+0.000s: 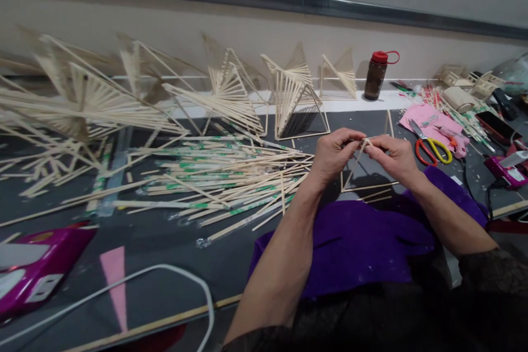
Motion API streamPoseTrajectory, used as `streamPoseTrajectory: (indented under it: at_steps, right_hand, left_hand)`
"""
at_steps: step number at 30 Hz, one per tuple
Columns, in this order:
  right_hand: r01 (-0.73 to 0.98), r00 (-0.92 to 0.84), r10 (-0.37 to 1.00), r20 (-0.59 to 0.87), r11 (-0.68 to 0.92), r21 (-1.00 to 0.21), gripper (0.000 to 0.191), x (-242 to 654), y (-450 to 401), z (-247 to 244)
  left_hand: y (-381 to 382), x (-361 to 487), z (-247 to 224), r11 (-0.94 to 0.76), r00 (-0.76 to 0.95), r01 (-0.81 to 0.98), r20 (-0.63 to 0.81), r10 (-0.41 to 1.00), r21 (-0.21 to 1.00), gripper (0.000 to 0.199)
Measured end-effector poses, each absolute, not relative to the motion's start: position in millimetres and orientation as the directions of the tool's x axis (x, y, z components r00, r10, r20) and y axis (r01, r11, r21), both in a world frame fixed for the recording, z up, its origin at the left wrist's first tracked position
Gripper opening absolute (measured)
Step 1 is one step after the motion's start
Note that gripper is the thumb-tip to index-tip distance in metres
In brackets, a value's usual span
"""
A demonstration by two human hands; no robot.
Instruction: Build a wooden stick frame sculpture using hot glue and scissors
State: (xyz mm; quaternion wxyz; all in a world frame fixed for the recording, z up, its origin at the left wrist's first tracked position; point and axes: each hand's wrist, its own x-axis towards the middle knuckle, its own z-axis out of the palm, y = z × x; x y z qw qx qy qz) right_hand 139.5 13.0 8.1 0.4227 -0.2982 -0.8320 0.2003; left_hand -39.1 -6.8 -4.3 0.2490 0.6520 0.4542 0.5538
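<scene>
A small frame of thin wooden sticks (369, 187) stands over the dark table in front of me. My left hand (335, 157) pinches it near its top corner, thumb against fingers. From the other side, my right hand (394, 158) is closed on the same corner, with its thumb close to the left fingertips. The exact joint between the fingertips is partly hidden. Below the hands, a purple cloth (358, 242) lies across my lap and the table edge. To the left of my left forearm is a spread pile of loose bamboo sticks (231, 170), several in wrappers.
Finished twisted stick models (295, 96) line the wall. Right of them stands a bottle with a red lid (376, 74). Scissors (431, 146) rest by pink cloth (437, 124). A magenta device (45, 264) and a white cable (157, 267) occupy the front left.
</scene>
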Motion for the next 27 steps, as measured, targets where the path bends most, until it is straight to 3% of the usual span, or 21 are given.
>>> streamPoseTrajectory:
  at_steps: [5,11,13,16,19,23,27]
  right_hand:
    - [0.459,-0.548,0.633,0.547,0.774,-0.436,0.022,141.2,10.9,10.8]
    - [0.667,-0.553,0.635,0.539,0.725,-0.171,0.033,151.0,-19.4,24.4]
    - [0.648,-0.545,0.605,0.58,0.743,-0.166,0.033,163.9,-26.3,29.9]
    - [0.663,-0.441,0.662,0.606,0.695,-0.277,0.03,203.1,-11.3,34.7]
    - [0.836,-0.132,0.863,0.487,0.361,-0.413,0.029,262.4,33.0,32.3]
    - [0.933,0.305,0.933,0.191,-0.253,-0.256,0.029,332.6,90.8,19.6]
    - [0.894,0.397,0.917,0.037,-0.377,-0.241,0.026,359.5,112.8,4.5]
  left_hand:
    - [-4.2,-40.0,-5.6,-0.449,-0.045,0.329,0.488,0.872,0.831,0.018]
    - [-5.5,-38.1,-1.9,-0.406,-0.095,0.298,0.45,0.888,0.864,0.019]
    - [-6.7,-37.7,-0.5,-0.387,-0.118,0.307,0.438,0.891,0.87,0.018]
    - [-7.7,-37.2,0.7,-0.361,-0.155,0.325,0.426,0.891,0.874,0.018]
    - [-7.9,-36.6,1.3,-0.347,-0.178,0.312,0.413,0.893,0.885,0.019]
    - [-6.7,-36.9,1.1,-0.346,-0.191,0.318,0.417,0.889,0.883,0.019]
    - [-4.8,-37.4,-0.4,-0.344,-0.214,0.329,0.424,0.88,0.879,0.019]
